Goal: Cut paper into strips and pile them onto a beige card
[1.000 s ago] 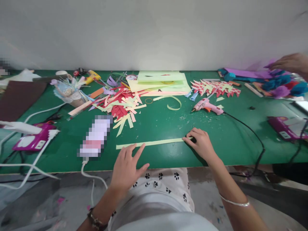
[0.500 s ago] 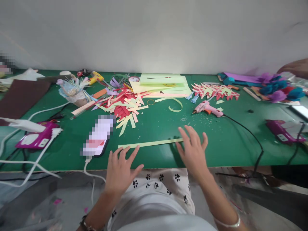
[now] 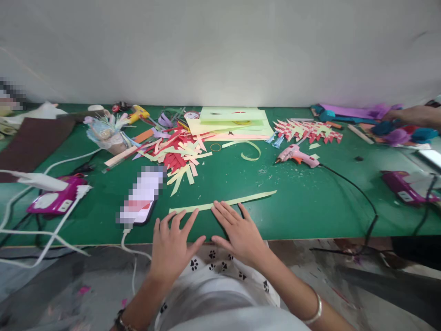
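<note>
Right, so text first: phone screen is pixelated, can't read it from here; print on the tape roll is too small.

Around: scrap paper pile beyond the phone, curled strip and pale sheets further back. Pink glue gun sits right of centre, nozzle facing left, cord off the front edge. Purple power blocks at both sides. A co-worker's hand is at the far right by purple and blue pieces.

Pale green strip is on the counter near the front edge; long axis left-right, right end angled away from the person. Left hand spread, fingertips at its left end; right hand flat, fingers mostly together, tips on its middle.
</note>
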`<state>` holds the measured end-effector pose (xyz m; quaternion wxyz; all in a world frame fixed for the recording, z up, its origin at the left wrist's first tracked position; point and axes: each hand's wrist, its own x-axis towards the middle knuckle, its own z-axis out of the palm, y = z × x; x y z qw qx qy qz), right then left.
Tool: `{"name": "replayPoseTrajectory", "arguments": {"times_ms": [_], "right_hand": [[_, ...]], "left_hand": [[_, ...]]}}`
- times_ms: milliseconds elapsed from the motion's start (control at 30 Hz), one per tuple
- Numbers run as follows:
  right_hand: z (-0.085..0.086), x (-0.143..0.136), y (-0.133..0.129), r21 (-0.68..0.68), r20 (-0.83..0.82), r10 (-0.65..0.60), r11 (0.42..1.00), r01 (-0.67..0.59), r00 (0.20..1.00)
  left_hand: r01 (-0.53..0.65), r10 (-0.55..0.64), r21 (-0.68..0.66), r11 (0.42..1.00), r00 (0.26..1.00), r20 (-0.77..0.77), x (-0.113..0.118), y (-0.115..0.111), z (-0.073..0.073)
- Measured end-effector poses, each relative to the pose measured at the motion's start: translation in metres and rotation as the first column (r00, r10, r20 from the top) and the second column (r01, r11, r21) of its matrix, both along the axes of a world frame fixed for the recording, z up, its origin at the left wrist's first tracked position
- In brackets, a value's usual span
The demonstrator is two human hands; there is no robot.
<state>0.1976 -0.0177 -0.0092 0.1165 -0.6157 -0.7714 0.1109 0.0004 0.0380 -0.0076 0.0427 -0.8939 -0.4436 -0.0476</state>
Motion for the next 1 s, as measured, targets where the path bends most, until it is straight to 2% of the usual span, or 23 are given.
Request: {"name": "replayPoseTrajectory", "arguments": {"times_ms": [300,500,633,767,833,933,1000], "right_hand": [[-0.005,0.067,-0.020,0.021,0.175,-0.134,0.991,0.133,0.975],[-0.005,0.077,-0.025,0.032,0.178,-0.134,0.991,0.131,0.975],[-0.007,0.077,-0.022,0.065,0.109,-0.182,0.982,0.175,0.977],[-0.012,0.089,-0.016,0.176,-0.079,-0.340,0.921,0.349,0.937],[-0.014,0.096,-0.012,0.197,-0.167,-0.357,0.901,0.386,0.919],[-0.016,0.103,-0.005,0.203,-0.241,-0.341,0.898,0.391,0.909],[-0.016,0.106,-0.002,0.184,-0.277,-0.328,0.904,0.385,0.903]], "left_hand": [[-0.012,0.011,-0.027,1.000,0.999,-0.035,-0.001,0.002,0.001],[0.014,-0.015,-0.022,1.000,1.000,-0.018,-0.004,0.004,0.000],[0.045,-0.045,-0.014,0.999,0.999,-0.003,-0.006,0.006,0.000],[0.072,-0.072,0.012,0.997,0.997,0.024,-0.009,0.008,0.001],[0.070,-0.072,0.044,0.997,0.996,0.049,-0.005,0.008,0.002],[0.108,-0.114,0.070,0.992,0.988,0.101,0.018,0.006,0.005],[0.214,-0.215,0.024,0.977,0.967,0.133,0.044,0.003,0.007]]}}
